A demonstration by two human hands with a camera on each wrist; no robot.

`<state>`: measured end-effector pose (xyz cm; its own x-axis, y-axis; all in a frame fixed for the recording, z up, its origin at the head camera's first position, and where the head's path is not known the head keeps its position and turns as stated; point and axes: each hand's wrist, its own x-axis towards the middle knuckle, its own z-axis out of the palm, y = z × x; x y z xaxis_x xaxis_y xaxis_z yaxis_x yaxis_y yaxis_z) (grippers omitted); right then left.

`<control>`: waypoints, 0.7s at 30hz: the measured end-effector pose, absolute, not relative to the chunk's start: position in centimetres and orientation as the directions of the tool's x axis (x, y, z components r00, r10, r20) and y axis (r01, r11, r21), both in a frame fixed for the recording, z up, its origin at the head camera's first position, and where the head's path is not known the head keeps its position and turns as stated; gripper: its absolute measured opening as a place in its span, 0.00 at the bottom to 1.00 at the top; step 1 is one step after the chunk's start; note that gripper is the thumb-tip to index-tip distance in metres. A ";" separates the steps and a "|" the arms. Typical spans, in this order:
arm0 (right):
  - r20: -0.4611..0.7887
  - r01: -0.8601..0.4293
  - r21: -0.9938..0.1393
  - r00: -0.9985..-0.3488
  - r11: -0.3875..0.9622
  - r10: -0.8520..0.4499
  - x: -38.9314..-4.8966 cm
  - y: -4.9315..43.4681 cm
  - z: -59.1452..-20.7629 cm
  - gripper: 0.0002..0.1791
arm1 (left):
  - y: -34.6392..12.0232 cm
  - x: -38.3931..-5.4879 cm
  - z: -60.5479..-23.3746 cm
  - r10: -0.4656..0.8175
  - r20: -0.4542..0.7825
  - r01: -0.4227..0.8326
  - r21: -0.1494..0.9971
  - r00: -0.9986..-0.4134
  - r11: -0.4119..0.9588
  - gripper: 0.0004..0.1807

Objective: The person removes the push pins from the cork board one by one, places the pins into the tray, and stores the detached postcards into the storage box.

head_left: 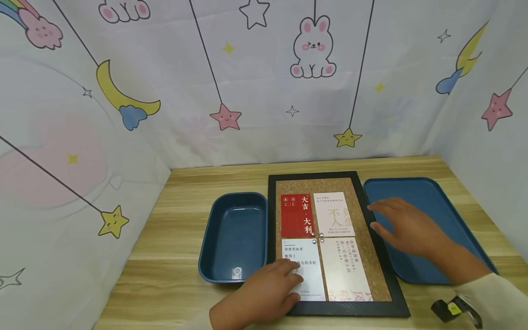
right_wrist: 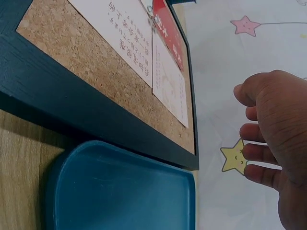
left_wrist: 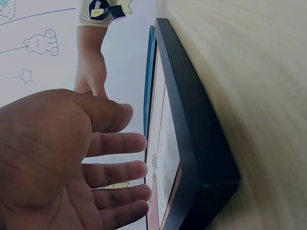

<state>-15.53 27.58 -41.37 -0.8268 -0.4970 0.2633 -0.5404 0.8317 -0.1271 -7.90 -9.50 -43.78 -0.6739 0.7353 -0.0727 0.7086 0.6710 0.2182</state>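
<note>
A cork board (head_left: 373, 275) in a black frame (left_wrist: 192, 124) lies on the table. On it are a red card (head_left: 294, 215), a white card with gold print (head_left: 334, 213), a white card with black text (head_left: 309, 284) and a cream card (head_left: 344, 266). Several silver pushpins (head_left: 317, 238) sit at their meeting corners. My left hand (head_left: 270, 291) reaches over the lower left of the board, its fingers loosely extended and holding nothing. Above the board's right edge and the tray, my right hand (head_left: 406, 227) hovers with relaxed fingers, nothing in its grasp.
Left of the board stands a deep blue bin (head_left: 237, 229) with a small shiny spot (head_left: 237, 271) at its near end. A shallow blue tray (right_wrist: 124, 191) lies along the right side. Behind the wooden table (head_left: 165, 256) hangs a white patterned curtain (head_left: 264, 82).
</note>
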 end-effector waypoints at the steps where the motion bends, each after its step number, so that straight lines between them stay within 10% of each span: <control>1: 0.267 -0.541 -0.129 -0.826 0.831 -0.497 -15.5 27.5 -41.4 0.28 | -9.4 -7.9 -43.9 0.736 -0.077 0.708 0.220 -0.673 0.671 0.20; 21: 0.339 -0.606 -0.147 -0.773 0.782 -0.536 -15.9 25.7 -42.8 0.23 | -8.9 -7.5 -44.7 0.731 -0.142 0.698 0.222 -0.668 0.681 0.17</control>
<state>-15.90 25.69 -42.76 -0.7733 -0.5361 0.3386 -0.6062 0.7817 -0.1466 -7.51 -8.91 -44.68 -0.6676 0.7309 -0.1419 0.6980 0.6807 0.2222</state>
